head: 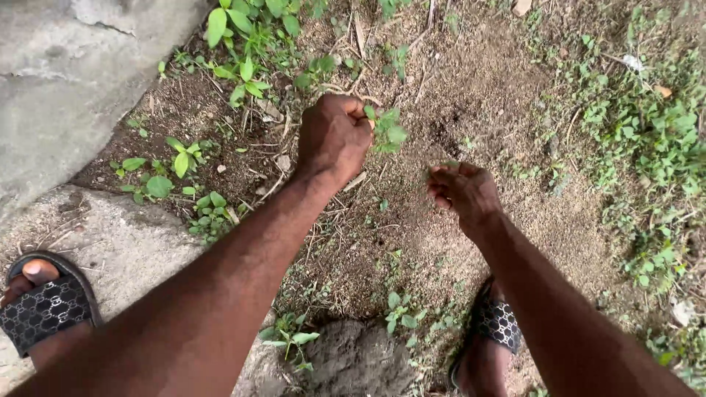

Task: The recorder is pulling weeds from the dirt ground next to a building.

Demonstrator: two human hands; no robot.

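One small green weed point(385, 131) sits pinched at the fingertips of my left hand point(334, 138), which is curled into a fist, the leaves sticking out just to its right above bare soil point(471, 95). My right hand point(465, 192) hovers near, lower and to the right of that grip, fingers loosely curled; I cannot tell whether it holds anything. More weeds point(246, 44) grow beyond my left fist, with a concrete slab point(66, 73) farther left.

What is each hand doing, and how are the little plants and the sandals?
left hand: closed in a fist, gripping a small weed
small weed: held at the fist, leaves sticking out
right hand: fingers curled, contents unclear
rooted weeds: standing in soil
sandals: worn on both feet
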